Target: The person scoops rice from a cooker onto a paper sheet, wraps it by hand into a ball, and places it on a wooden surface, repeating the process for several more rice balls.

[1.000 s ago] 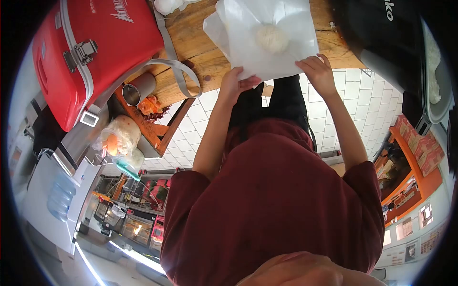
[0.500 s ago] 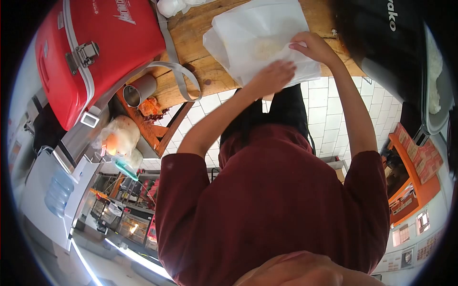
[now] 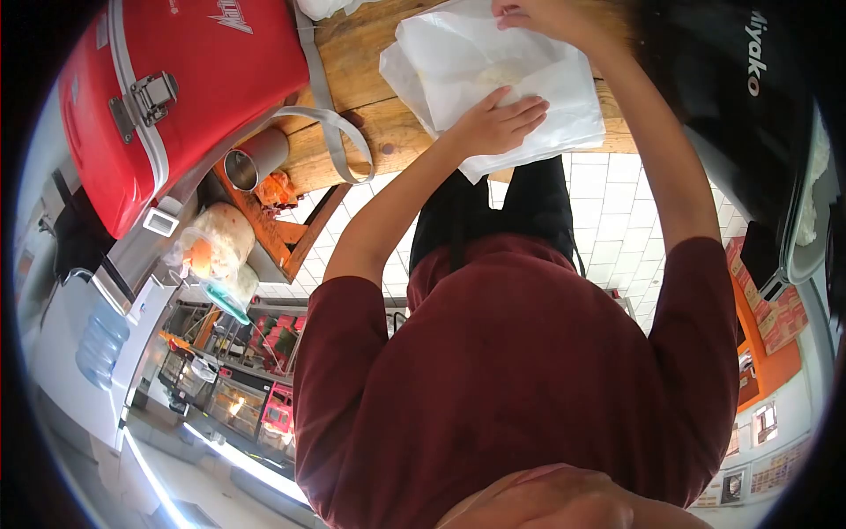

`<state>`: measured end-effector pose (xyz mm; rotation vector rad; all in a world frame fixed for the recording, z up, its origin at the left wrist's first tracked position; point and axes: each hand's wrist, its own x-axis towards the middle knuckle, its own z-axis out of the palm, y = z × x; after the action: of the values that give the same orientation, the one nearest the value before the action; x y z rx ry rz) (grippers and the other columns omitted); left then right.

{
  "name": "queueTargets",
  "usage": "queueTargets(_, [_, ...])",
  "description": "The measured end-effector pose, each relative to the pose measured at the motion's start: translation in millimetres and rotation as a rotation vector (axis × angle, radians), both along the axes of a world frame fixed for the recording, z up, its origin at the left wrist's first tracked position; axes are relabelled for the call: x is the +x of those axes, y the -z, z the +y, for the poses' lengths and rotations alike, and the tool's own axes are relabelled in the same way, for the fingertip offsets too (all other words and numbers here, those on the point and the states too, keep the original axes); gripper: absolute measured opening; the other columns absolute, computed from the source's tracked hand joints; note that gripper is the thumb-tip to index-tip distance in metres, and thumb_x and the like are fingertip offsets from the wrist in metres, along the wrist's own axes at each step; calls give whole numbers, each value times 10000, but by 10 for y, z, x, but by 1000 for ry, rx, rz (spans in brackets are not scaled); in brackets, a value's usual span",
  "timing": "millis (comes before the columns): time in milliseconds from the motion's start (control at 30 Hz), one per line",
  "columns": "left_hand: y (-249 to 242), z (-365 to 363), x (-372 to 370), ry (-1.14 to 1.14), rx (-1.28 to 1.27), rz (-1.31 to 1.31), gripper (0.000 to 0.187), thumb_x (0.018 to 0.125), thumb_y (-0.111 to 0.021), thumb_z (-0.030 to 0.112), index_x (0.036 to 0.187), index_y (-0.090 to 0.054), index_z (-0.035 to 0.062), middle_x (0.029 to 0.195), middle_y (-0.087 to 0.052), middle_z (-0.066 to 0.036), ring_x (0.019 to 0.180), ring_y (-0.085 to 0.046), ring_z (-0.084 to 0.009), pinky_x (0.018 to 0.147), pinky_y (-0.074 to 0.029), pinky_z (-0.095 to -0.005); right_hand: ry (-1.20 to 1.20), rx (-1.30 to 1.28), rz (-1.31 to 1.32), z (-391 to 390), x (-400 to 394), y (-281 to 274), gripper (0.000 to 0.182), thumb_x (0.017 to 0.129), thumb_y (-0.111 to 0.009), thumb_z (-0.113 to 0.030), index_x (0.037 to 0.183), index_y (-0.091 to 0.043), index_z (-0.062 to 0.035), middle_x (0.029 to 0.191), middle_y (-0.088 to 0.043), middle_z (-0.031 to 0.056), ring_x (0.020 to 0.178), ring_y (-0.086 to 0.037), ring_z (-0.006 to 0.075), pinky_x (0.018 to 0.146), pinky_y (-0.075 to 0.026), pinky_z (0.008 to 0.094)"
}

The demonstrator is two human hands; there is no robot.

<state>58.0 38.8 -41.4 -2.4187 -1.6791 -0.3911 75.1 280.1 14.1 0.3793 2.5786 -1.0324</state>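
White wrapping paper point(image 3: 449, 75), in overlapping sheets, lies on a wooden table and hangs a little over its near edge. A faint pale patch shows in the middle of the paper. My left hand point(image 3: 500, 123) rests flat on the paper's near half, fingers stretched out. Farther up, my right hand point(image 3: 533, 16) is over the paper's far part at the top of the view. Its fingers curl in toward the thumb; whatever they pinch, if anything, is too small to make out.
A red cooler box point(image 3: 198, 79) with a metal latch stands at left, its grey strap point(image 3: 348, 132) looping over the wooden table point(image 3: 370, 101). Beside it lies a metal cylinder point(image 3: 256, 159). A black Miyako appliance point(image 3: 714, 79) stands close on the right.
My right hand has left the paper's right edge and moved up to its far part. My left hand has settled flat on the sheets, whose near right corner has shifted.
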Motion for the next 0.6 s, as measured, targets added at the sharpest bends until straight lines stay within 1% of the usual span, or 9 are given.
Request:
queueTargets(67, [7, -3, -4, -2, -21, -81, 389, 793, -560, 309, 1163, -591, 194, 1333, -490, 80, 1242, -415, -59, 1075, -209, -475, -90, -50, 342, -173, 305, -292, 64, 821, -617, -110, 855, -610, -56, 858, -601, 47, 793, -583, 269, 695, -470, 343])
queueTargets(200, [70, -74, -13, 13, -51, -114, 394, 807, -556, 297, 1186, -579, 188, 1277, -533, 70, 1179, -478, -66, 1012, -318, -460, -248, 175, 440, -697, 948, -358, 97, 701, -587, -117, 797, -577, -109, 823, -507, 21, 820, -550, 199, 692, -452, 342])
queueTargets(267, [16, -74, -18, 64, -836, -520, 362, 833, -555, 278, 1180, -578, 174, 1181, -584, 69, 1053, -554, -74, 856, -426, -358, -229, 175, 446, -807, 1111, -318, 146, 694, -598, -102, 839, -607, -99, 814, -525, 20, 800, -547, 203, 686, -450, 338])
queueTargets(300, [155, -146, 30, 66, -840, -521, 362, 833, -555, 278, 1180, -578, 174, 1181, -584, 69, 1053, -554, -74, 856, -426, -358, -210, 182, 454, -826, 1157, -303, 197, 686, -609, -86, 881, -637, -88, 805, -543, 18, 781, -545, 208, 681, -448, 334])
queueTargets(367, [452, -313, 160, 30, -346, -528, 281, 856, -552, 260, 1128, -593, 205, 1058, -610, 88, 938, -592, -76, 732, -414, -240, -216, 186, 454, -838, 1204, -285, 230, 687, -610, -90, 915, -637, -80, 834, -553, 14, 811, -549, 200, 678, -446, 337])
queueTargets(400, [226, -271, 89, 36, -350, -529, 281, 856, -552, 260, 1128, -593, 205, 1058, -610, 88, 938, -592, -76, 732, -414, -240, -216, 197, 480, -834, 1214, -272, 234, 686, -610, -90, 918, -635, -78, 861, -562, 17, 848, -553, 200, 697, -452, 336])
queueTargets(467, [-277, -313, -69, 222, 103, -190, 278, 849, -570, 240, 1125, -590, 263, 1060, -596, 93, 936, -566, -62, 708, -380, -216, -204, 214, 505, -819, 1221, -255, 238, 685, -611, -89, 921, -634, -77, 888, -571, 20, 884, -557, 200, 715, -458, 336])
queueTargets(500, [-393, -402, -24, 147, 225, -142, 277, 840, -591, 251, 1109, -592, 313, 1071, -582, 70, 989, -537, -75, 728, -390, -261, -215, 231, 540, -811, 1220, -256, 239, 688, -608, -88, 926, -631, -70, 920, -579, 26, 923, -557, 202, 750, -466, 337])
queueTargets(600, [-628, -225, -209, -141, 193, -69, 292, 738, -626, 224, 1025, -598, 267, 1046, -565, 51, 1001, -520, -127, 751, -403, -303, -254, 257, 561, -797, 1275, -202, 242, 697, -601, -87, 936, -628, -57, 975, -589, 37, 979, -558, 209, 808, -481, 336])
